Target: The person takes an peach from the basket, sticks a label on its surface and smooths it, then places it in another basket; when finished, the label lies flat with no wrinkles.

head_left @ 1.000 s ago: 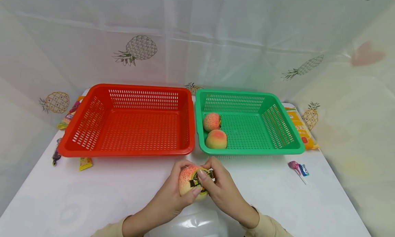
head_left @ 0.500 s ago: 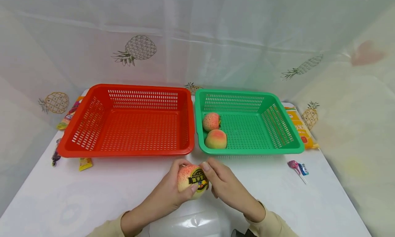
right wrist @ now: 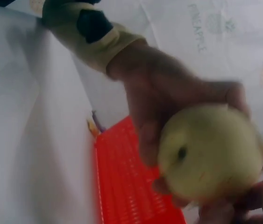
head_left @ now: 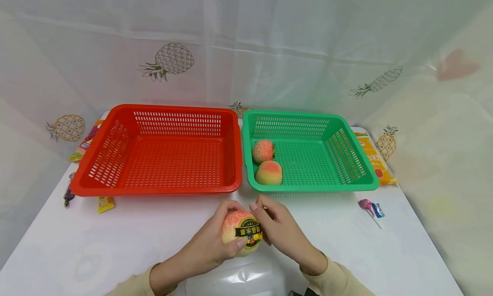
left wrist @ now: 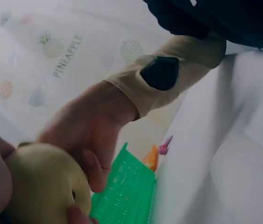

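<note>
In the head view my left hand (head_left: 211,244) grips a pink-and-cream peach (head_left: 231,228) from its left side, thumb across the front. A round black-and-yellow label (head_left: 248,232) with a dark band lies on its near face. My right hand (head_left: 284,232) has curled fingers against the peach's right side, thumb and index close together at its upper right edge; what lies between these tips is hidden. Both wrist views show the pale underside of the peach (left wrist: 42,179) with a small dark hollow. Two more peaches, one pinker (head_left: 263,151) and one yellower (head_left: 268,173), sit in the green basket (head_left: 316,187).
A red basket (head_left: 154,191) stands beside the green one, behind my hands. Snack packets flank them, including an orange bag (head_left: 374,159) at right and a small yellow packet (head_left: 105,204) at left. A lollipop (head_left: 366,204) lies front right. Clear plastic (head_left: 231,283) lies near me.
My right thumb has come off the label's face and moved up to the peach's upper right edge. The peach has turned slightly, so the label shows more fully. My left hand keeps its grip.
</note>
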